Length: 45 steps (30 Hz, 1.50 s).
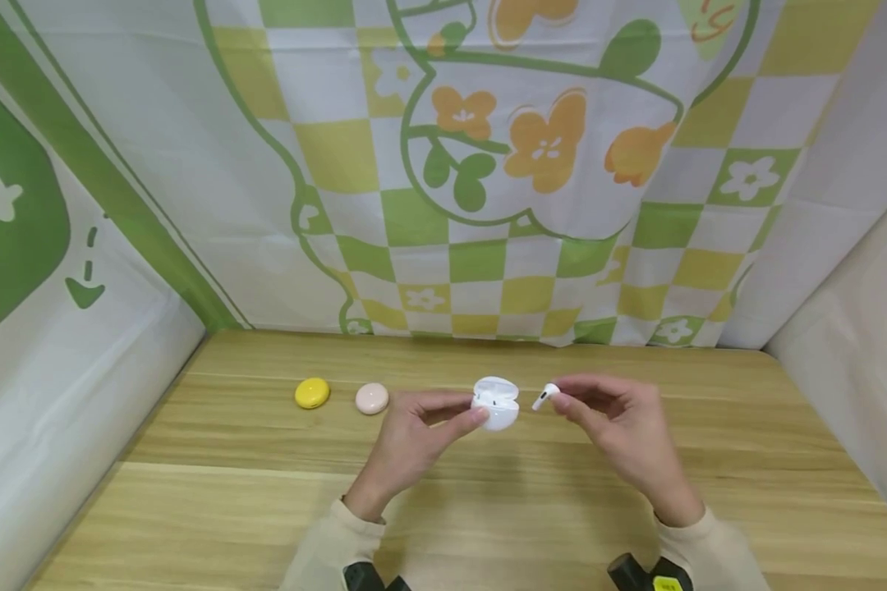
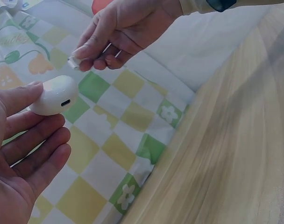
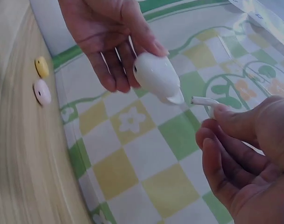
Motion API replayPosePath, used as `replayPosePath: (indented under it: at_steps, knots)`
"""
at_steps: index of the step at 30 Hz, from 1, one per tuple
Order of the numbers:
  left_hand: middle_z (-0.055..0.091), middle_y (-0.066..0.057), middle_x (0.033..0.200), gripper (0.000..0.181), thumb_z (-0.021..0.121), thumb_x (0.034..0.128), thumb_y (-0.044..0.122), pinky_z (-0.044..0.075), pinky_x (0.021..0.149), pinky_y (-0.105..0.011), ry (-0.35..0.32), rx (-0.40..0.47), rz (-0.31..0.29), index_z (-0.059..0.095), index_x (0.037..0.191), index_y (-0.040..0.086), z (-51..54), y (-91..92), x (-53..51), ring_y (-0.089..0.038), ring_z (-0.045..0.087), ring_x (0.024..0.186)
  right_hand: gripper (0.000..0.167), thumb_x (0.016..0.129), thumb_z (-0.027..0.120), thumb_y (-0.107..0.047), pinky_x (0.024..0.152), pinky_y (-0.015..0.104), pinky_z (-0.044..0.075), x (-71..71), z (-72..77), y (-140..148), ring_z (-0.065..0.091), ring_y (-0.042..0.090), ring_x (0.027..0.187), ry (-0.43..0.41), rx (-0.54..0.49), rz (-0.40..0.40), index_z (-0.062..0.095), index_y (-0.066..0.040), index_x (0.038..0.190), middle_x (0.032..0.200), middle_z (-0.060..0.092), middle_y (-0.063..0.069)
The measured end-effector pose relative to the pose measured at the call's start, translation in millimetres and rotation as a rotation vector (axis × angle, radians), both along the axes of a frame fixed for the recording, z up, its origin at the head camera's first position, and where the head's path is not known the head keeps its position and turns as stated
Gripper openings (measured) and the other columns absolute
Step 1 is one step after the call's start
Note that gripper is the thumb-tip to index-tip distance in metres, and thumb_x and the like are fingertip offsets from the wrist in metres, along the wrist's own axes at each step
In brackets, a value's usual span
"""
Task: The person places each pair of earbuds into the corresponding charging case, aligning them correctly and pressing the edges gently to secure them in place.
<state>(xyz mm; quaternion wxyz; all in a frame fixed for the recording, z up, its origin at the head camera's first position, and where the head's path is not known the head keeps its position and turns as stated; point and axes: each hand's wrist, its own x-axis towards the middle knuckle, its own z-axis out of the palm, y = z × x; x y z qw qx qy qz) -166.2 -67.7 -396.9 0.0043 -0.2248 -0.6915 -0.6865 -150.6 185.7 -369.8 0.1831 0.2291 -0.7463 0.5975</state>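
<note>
My left hand (image 1: 417, 435) grips a white earbud charging case (image 1: 499, 417) between thumb and fingers, its lid raised. A small dark spot shows inside the case in the head view; I cannot tell whether an earbud sits there. The case's underside with a charging port (image 2: 66, 102) faces the left wrist camera. To the right, my right hand (image 1: 631, 427) pinches a white wireless earbud (image 1: 544, 396) between thumb and index finger, stem pointing toward the case. A short gap separates earbud and case. In the right wrist view the earbud (image 3: 203, 101) is near the case's lid edge.
On the wooden table (image 1: 266, 509) lie a round yellow case (image 1: 312, 393) and a round pale pink case (image 1: 372, 399), left of my left hand. Behind the table hangs a checkered, flower-printed cloth (image 1: 480, 263). White cloth walls rise on both sides.
</note>
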Motion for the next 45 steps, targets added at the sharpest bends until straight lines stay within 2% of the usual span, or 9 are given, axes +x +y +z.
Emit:
replayPosePath:
  at_steps: [5, 11, 16, 23, 30, 35, 38, 41, 45]
  knots:
    - [0.076, -0.006, 0.108, 0.02, 0.078, 0.0902, 0.011, 0.058, 0.089, -0.039, -0.006, -0.017, -0.014, 0.078, 0.108, 0.002, -0.9, 1.8, 0.5, -0.021, 0.072, 0.103, 0.024, 0.08, 0.074, 0.02, 0.069, 0.024, 0.059, 3.1, -1.2, -11, 0.072, 0.013, 0.079, 0.035, -0.044, -0.016, 0.074, 0.009, 0.1, 0.09, 0.075, 0.011]
    - [0.076, -0.008, 0.108, 0.02, 0.078, 0.0905, 0.01, 0.058, 0.09, -0.038, 0.02, -0.034, -0.024, 0.078, 0.108, 0.001, -0.8, 3.3, 2.2, -0.021, 0.072, 0.103, 0.025, 0.08, 0.074, 0.02, 0.07, 0.022, 0.058, 4.3, -4.2, -20, 0.071, 0.012, 0.079, 0.061, -0.053, -0.036, 0.075, 0.007, 0.1, 0.09, 0.075, 0.013]
    - [0.076, -0.006, 0.108, 0.019, 0.078, 0.0904, 0.01, 0.057, 0.091, -0.037, 0.036, -0.044, -0.033, 0.079, 0.107, 0.002, -0.7, 4.0, 2.6, -0.019, 0.071, 0.104, 0.025, 0.08, 0.075, 0.018, 0.068, 0.022, 0.057, 4.5, -8.6, -26, 0.07, 0.012, 0.077, 0.109, -0.03, -0.043, 0.075, 0.004, 0.101, 0.089, 0.075, 0.014]
    - [0.076, -0.005, 0.109, 0.018, 0.077, 0.0917, 0.01, 0.056, 0.094, -0.042, 0.065, -0.036, -0.052, 0.078, 0.108, 0.002, -1.7, 3.8, 2.1, -0.02, 0.071, 0.105, 0.025, 0.08, 0.078, 0.014, 0.067, 0.022, 0.056, 5.5, -12.7, -33, 0.069, 0.014, 0.074, 0.153, 0.035, -0.04, 0.078, -0.001, 0.099, 0.087, 0.075, 0.011]
    - [0.076, -0.003, 0.109, 0.019, 0.077, 0.0916, 0.012, 0.056, 0.093, -0.036, 0.052, -0.055, -0.035, 0.079, 0.108, 0.004, -0.5, 2.9, 2.7, -0.019, 0.071, 0.104, 0.022, 0.081, 0.077, 0.014, 0.065, 0.02, 0.055, 5.8, -13.8, -33, 0.065, 0.013, 0.073, 0.171, 0.067, -0.036, 0.078, -0.001, 0.096, 0.086, 0.073, 0.012]
    - [0.076, -0.005, 0.109, 0.019, 0.077, 0.0914, 0.012, 0.056, 0.093, -0.038, 0.037, -0.049, -0.022, 0.078, 0.108, 0.003, 0.0, 3.4, 2.6, -0.019, 0.071, 0.105, 0.022, 0.081, 0.077, 0.015, 0.065, 0.019, 0.053, 5.8, -12.7, -31, 0.062, 0.012, 0.072, 0.187, 0.062, -0.073, 0.078, -0.003, 0.094, 0.084, 0.072, 0.008]
    - [0.076, -0.006, 0.109, 0.019, 0.077, 0.0911, 0.011, 0.056, 0.094, -0.04, 0.027, -0.035, -0.016, 0.078, 0.108, 0.002, 0.3, 3.7, 2.3, -0.02, 0.071, 0.106, 0.021, 0.082, 0.076, 0.015, 0.065, 0.019, 0.052, 5.8, -11.5, -30, 0.061, 0.012, 0.072, 0.163, 0.059, -0.113, 0.077, -0.003, 0.094, 0.084, 0.072, 0.008]
    - [0.076, -0.006, 0.109, 0.019, 0.077, 0.0911, 0.01, 0.056, 0.093, -0.041, 0.023, -0.021, -0.018, 0.078, 0.108, 0.002, 0.4, 3.9, 2.3, -0.02, 0.071, 0.105, 0.016, 0.086, 0.075, 0.009, 0.066, 0.02, 0.053, 5.6, -10.7, -27, 0.063, 0.012, 0.074, 0.091, 0.083, -0.145, 0.077, -0.004, 0.096, 0.087, 0.073, 0.008]
    - [0.076, -0.006, 0.109, 0.019, 0.076, 0.0916, 0.009, 0.057, 0.092, -0.039, 0.023, -0.01, -0.017, 0.078, 0.108, 0.001, 0.2, 3.5, 2.6, -0.021, 0.071, 0.105, 0.009, 0.091, 0.076, -0.003, 0.069, 0.024, 0.056, 4.7, -10.6, -25, 0.066, 0.013, 0.077, -0.02, 0.151, -0.128, 0.077, -0.006, 0.099, 0.091, 0.074, 0.001]
